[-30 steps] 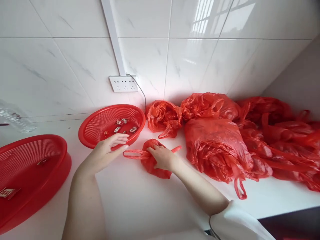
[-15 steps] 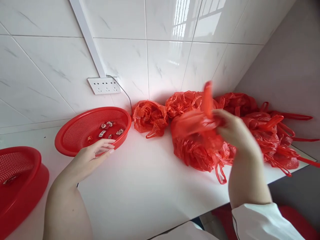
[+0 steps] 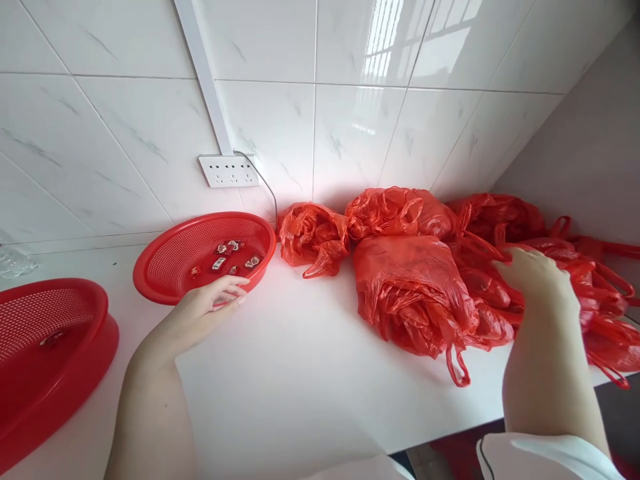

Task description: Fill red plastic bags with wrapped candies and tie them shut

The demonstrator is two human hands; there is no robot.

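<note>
My left hand (image 3: 215, 305) lies at the near rim of a red plastic colander (image 3: 160, 267), its fingers stretched over the edge and the thumb outside. Inside the colander are several small wrapped pieces with red and white labels (image 3: 219, 263). On the right, my right hand (image 3: 537, 277) is among the red plastic bags, closed on the upper part of one red plastic bag (image 3: 493, 283); its fingertips are partly hidden. Left of it, a folded, bunched red bag (image 3: 413, 267) rests on the table with a handle loop toward the front.
A second red colander (image 3: 90, 353) stands at the left edge with a small item inside. More bunched red bags (image 3: 313, 230) line the wall. A socket strip (image 3: 230, 171) with a cable is on the tiled wall. The white table (image 3: 300, 387) has its front edge near my body.
My right hand has moved right with the bag and lowered it among the other bags, uncovering the folded bag. My left hand stays at the colander's rim. The view has shifted slightly.
</note>
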